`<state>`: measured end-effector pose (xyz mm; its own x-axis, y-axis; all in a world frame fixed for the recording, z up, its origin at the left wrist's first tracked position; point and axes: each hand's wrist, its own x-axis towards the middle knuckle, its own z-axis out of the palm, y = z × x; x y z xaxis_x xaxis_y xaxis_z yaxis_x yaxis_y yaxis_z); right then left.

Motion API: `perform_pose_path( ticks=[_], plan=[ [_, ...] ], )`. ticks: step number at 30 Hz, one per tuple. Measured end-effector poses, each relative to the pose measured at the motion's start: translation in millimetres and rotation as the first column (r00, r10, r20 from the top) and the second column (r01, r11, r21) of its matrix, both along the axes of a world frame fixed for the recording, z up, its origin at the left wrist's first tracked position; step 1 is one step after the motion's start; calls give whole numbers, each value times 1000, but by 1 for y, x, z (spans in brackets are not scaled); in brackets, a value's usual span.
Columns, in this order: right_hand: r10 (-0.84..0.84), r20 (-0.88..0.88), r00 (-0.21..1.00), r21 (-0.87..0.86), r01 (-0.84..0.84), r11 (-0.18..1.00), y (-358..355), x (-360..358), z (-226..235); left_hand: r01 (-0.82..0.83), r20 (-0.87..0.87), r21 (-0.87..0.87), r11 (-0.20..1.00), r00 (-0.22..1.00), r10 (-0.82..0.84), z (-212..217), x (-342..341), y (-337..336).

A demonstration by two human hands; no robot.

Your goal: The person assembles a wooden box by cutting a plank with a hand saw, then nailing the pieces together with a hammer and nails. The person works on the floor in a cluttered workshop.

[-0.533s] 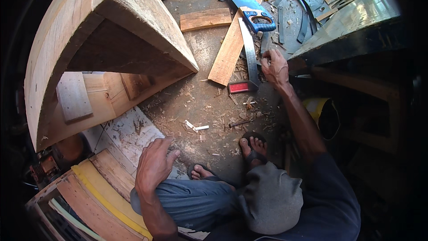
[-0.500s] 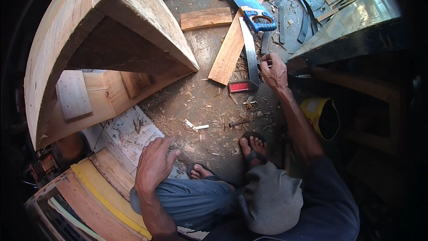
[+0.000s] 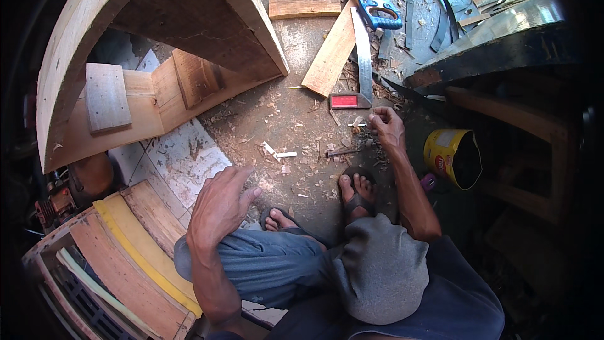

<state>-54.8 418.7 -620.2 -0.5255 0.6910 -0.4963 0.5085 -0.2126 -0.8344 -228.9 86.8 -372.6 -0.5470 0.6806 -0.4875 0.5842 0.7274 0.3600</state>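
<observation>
My left hand (image 3: 220, 204) hangs over my bent left knee, fingers stretched out and thumb apart, holding nothing. Out in front, my right hand (image 3: 386, 127) has its fingertips pinched together; whatever is between them, if anything, is too small to make out. Just beyond it lies a try square on the floor, with a red-inlaid stock (image 3: 350, 101) and a long metal blade (image 3: 363, 50). The blade lies beside a wooden plank (image 3: 330, 66). Across the plank's far part rests a handsaw with a blue handle (image 3: 380, 12).
A large curved wooden frame (image 3: 170, 0) stands at left. Curved boards (image 3: 119, 264) lie near my left knee. A yellow bucket (image 3: 450, 154) is at right, below a dark curved panel (image 3: 497, 50). A short board (image 3: 305, 5), wood shavings and white sticks (image 3: 277, 153) lie on the floor.
My right hand has drawn back from beside the square's blade to the near side of its stock, still pinched. My left hand stays over the knee. The whole view has shifted slightly.
</observation>
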Motion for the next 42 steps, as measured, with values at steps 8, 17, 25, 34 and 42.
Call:
perform_pose_path(
  ticks=[8,17,25,34,42],
  plan=[
    [-209,-31,977,646,179,742,32,54,81,-45,-17,5,999,999,45,3,2,-18],
    [-228,669,707,644,-399,653,113,198,86,26,3,15,1000,1000,-26,5,9,-3],
    [-160,655,739,694,-504,513,125,209,3,-26,24,-13,1000,999,27,4,8,1],
    [-19,817,577,504,-697,509,117,209,25,-14,51,-85,996,999,18,-4,4,5],
    [-38,715,698,470,-440,765,103,230,91,42,37,-104,994,999,-38,-14,1,6]
  ],
)
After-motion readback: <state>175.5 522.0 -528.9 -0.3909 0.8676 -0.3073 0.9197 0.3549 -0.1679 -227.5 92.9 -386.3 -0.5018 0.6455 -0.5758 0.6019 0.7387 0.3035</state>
